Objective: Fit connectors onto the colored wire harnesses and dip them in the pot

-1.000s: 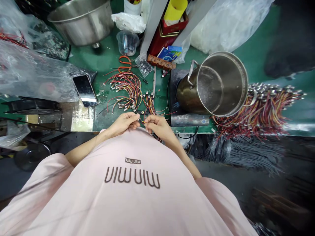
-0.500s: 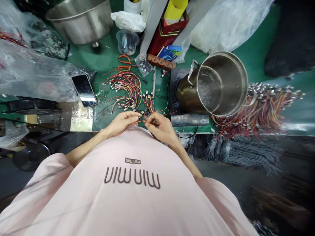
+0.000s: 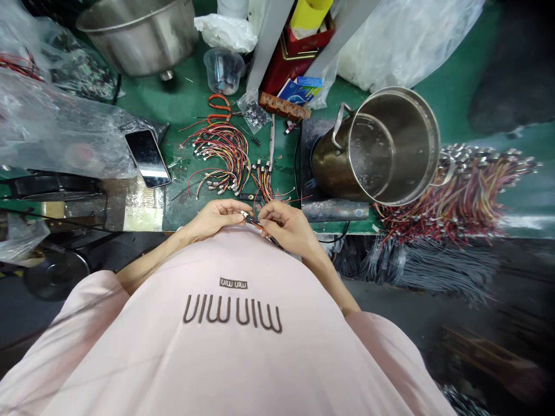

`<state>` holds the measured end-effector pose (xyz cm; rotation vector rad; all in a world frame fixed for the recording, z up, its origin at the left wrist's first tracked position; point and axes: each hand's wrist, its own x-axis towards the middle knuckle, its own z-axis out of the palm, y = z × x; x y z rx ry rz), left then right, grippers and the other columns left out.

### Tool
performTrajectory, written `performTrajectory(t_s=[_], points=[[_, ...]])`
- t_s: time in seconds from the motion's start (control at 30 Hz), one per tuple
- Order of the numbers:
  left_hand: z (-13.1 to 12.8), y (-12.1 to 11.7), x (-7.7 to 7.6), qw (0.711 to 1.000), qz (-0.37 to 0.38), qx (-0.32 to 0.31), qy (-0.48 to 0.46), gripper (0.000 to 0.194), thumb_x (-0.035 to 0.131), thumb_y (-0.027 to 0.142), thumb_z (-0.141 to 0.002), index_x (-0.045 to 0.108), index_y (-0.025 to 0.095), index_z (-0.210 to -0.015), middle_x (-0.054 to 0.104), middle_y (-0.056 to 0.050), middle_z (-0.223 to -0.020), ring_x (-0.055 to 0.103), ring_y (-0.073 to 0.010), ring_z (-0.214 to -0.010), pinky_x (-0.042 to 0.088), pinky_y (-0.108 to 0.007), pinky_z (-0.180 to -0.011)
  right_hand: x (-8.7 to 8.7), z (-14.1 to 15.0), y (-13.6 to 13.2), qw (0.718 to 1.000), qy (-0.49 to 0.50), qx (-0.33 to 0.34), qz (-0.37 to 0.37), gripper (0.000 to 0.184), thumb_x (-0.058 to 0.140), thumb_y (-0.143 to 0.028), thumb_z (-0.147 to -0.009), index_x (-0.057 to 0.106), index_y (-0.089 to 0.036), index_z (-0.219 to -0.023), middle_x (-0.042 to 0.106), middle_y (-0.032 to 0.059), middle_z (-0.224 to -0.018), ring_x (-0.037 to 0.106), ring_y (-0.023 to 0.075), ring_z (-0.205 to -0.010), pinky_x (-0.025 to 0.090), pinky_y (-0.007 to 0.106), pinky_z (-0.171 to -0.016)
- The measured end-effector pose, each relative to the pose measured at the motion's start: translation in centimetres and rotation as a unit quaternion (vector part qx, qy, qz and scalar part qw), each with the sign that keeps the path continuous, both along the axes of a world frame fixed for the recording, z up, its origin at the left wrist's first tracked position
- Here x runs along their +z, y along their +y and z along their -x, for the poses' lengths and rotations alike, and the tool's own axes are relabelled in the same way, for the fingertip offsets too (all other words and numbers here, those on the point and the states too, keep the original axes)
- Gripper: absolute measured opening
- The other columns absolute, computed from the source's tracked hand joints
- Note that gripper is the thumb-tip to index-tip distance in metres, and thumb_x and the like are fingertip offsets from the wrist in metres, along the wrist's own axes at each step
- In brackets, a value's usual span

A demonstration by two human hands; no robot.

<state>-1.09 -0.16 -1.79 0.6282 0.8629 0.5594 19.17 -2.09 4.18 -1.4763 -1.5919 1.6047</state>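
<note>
My left hand [image 3: 217, 216] and my right hand [image 3: 286, 224] meet at the near edge of the green bench, just above my pink shirt. Both are pinched on a small connector with thin wires [image 3: 250, 218] held between their fingertips. Dark wires trail down under the right hand. Just beyond the hands lie a short bunch of wired connectors [image 3: 262, 178] and a larger curved bundle of red, yellow and black wire leads [image 3: 221, 151].
A steel pot [image 3: 381, 147] lies tilted at the right on a dark plate. Beside it is a big heap of wire harnesses [image 3: 468, 190]. A phone [image 3: 147, 157], orange-handled pliers [image 3: 219, 110], a plastic cup [image 3: 223, 69], a steel bowl [image 3: 139, 32] and plastic bags [image 3: 52, 127] fill the left and back.
The right hand has pulled back in toward the left hand, and the stretched orange wire seen half a second ago is gone from between them. The fingertips now meet on the connector.
</note>
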Motion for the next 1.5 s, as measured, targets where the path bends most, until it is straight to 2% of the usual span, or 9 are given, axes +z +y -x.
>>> performTrajectory(t_s=[0.1,0.2,0.27,0.5,0.7,0.9,1.1,1.27,1.5], points=[[0.1,0.0,-0.1,1.0,0.0,-0.004,0.002,0.03,0.079,0.025,-0.067,0.073,0.016,-0.095,0.072,-0.004,-0.083,0.063,-0.0106,-0.071,0.048,-0.024,-0.073,0.5,-0.2,-0.1,0.994,-0.06,0.049,-0.074,0.005,0.053,-0.016,-0.081,0.056,-0.019,-0.083,0.06,-0.0023,-0.071,0.056,0.0103,-0.061,0.043,0.023,-0.06],[0.0,0.0,-0.1,1.0,-0.001,-0.006,0.001,0.029,0.079,0.025,-0.067,0.073,0.016,-0.094,0.072,-0.004,-0.085,0.064,-0.0112,-0.072,0.048,-0.025,-0.074,0.9,-0.2,-0.2,0.971,-0.141,0.094,-0.168,0.01,0.052,-0.011,-0.079,0.059,-0.019,-0.08,0.062,-0.0005,-0.075,0.055,0.0114,-0.066,0.042,0.024,-0.065],[0.0,0.0,-0.1,1.0,-0.001,-0.009,-0.002,0.029,0.079,0.025,-0.067,0.073,0.016,-0.094,0.073,-0.004,-0.086,0.064,-0.011,-0.072,0.048,-0.025,-0.075,1.1,-0.2,-0.3,0.958,-0.171,0.109,-0.203,0.013,0.051,-0.009,-0.081,0.059,-0.019,-0.079,0.063,0.001,-0.078,0.057,0.0128,-0.071,0.042,0.025,-0.068],[-0.1,0.0,0.1,1.0,0.006,-0.008,-0.006,0.031,0.079,0.025,-0.066,0.073,0.015,-0.095,0.074,-0.005,-0.091,0.065,-0.0114,-0.075,0.049,-0.027,-0.078,1.2,0.1,-0.3,0.929,-0.237,0.142,-0.247,0.009,0.052,-0.012,-0.083,0.058,-0.019,-0.081,0.064,0.0057,-0.088,0.061,0.017,-0.082,0.045,0.027,-0.071],[-0.2,-0.1,0.1,1.0,0.005,-0.01,-0.009,0.033,0.08,0.025,-0.065,0.073,0.015,-0.095,0.074,-0.005,-0.093,0.066,-0.012,-0.076,0.05,-0.028,-0.079,0.8,0.5,-0.3,0.916,-0.257,0.129,-0.279,0.011,0.052,-0.011,-0.08,0.055,-0.02,-0.074,0.063,0.0055,-0.086,0.06,0.0169,-0.08,0.046,0.027,-0.069],[-0.4,-0.2,0.1,0.999,-0.005,-0.032,-0.004,0.032,0.081,0.022,-0.064,0.073,0.016,-0.094,0.072,-0.002,-0.077,0.064,-0.0107,-0.069,0.048,-0.024,-0.069,0.2,1.1,-0.1,0.915,-0.258,0.123,-0.284,0.01,0.051,-0.013,-0.081,0.055,-0.019,-0.075,0.062,0.0075,-0.088,0.059,0.0178,-0.08,0.046,0.027,-0.067],[-0.3,0.0,0.6,1.0,0.02,0.003,-0.006,0.029,0.081,0.023,-0.063,0.073,0.015,-0.091,0.073,-0.003,-0.083,0.064,-0.0108,-0.072,0.049,-0.025,-0.074,1.2,0.2,-0.1,0.94,-0.213,0.119,-0.241,0.011,0.052,-0.009,-0.079,0.055,-0.02,-0.077,0.062,0.006,-0.089,0.06,0.0175,-0.084,0.047,0.028,-0.075],[-0.3,0.0,0.4,1.0,0.009,-0.015,0.008,0.03,0.08,0.022,-0.065,0.073,0.015,-0.093,0.073,-0.004,-0.081,0.065,-0.0118,-0.072,0.049,-0.026,-0.073,1.3,-0.3,-0.2,0.943,-0.209,0.138,-0.218,0.012,0.05,-0.01,-0.083,0.058,-0.019,-0.082,0.065,0.0047,-0.086,0.061,0.0162,-0.08,0.046,0.027,-0.074],[0.0,-0.4,-0.3,0.998,-0.022,-0.061,-0.006,0.035,0.077,0.026,-0.07,0.072,0.015,-0.102,0.074,-0.005,-0.087,0.067,-0.0132,-0.078,0.05,-0.028,-0.078,1.4,-0.3,0.0,0.958,-0.187,0.152,-0.158,0.012,0.051,-0.013,-0.083,0.061,-0.018,-0.085,0.067,-0.0005,-0.079,0.056,0.0103,-0.064,0.038,0.022,-0.062]])
